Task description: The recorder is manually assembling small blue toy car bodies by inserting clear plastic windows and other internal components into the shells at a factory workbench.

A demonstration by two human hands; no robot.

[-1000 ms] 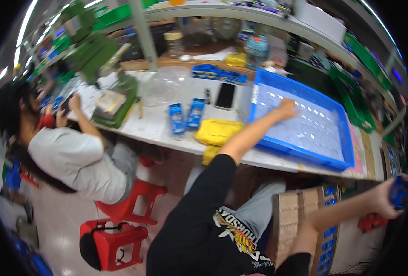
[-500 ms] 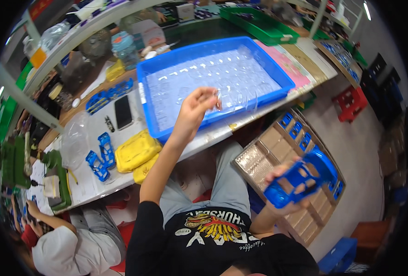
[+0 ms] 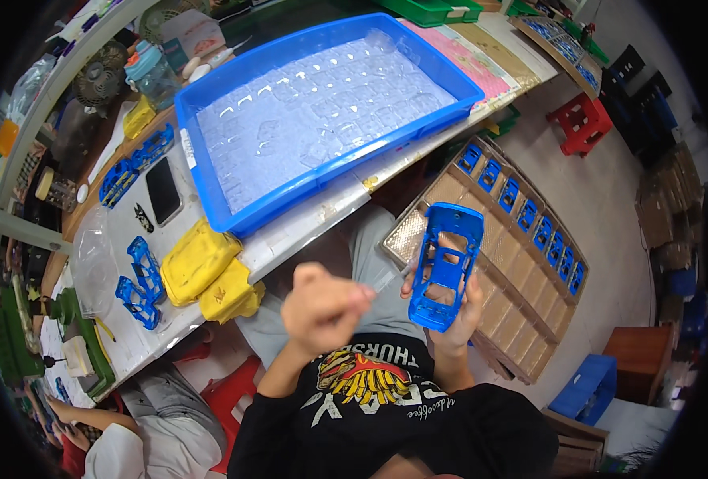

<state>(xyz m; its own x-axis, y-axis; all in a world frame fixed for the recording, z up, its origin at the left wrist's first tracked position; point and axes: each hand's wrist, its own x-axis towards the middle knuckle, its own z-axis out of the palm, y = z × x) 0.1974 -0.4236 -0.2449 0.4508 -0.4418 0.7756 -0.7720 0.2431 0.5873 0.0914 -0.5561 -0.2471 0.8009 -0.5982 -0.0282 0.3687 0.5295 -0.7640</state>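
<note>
My right hand [image 3: 467, 313] grips a blue toy car body [image 3: 447, 267] by its sides, its window openings facing up. To its left my left hand [image 3: 322, 307] is closed in a pinch, blurred by motion. A clear plastic piece [image 3: 387, 279] shows faintly at its fingertips; its shape is hard to make out. On the table, a blue tray [image 3: 330, 172] holds many similar clear plastic pieces [image 3: 346, 96] in rows. Beside my right hand, a divided cardboard box [image 3: 482, 227] has several blue car bodies [image 3: 528, 214] along its far row.
Yellow wrapped bundles [image 3: 198, 263], more blue car bodies [image 3: 140, 283], a phone [image 3: 163, 191] and a clear plastic bowl [image 3: 94, 263] are on the table at left. A co-worker [image 3: 154, 423] sits at lower left. A red stool [image 3: 581, 124] stands on the floor at right.
My left hand has come back from over the tray toward the car body. My right hand has moved left and turned the car body upright. The view has shifted to the right.
</note>
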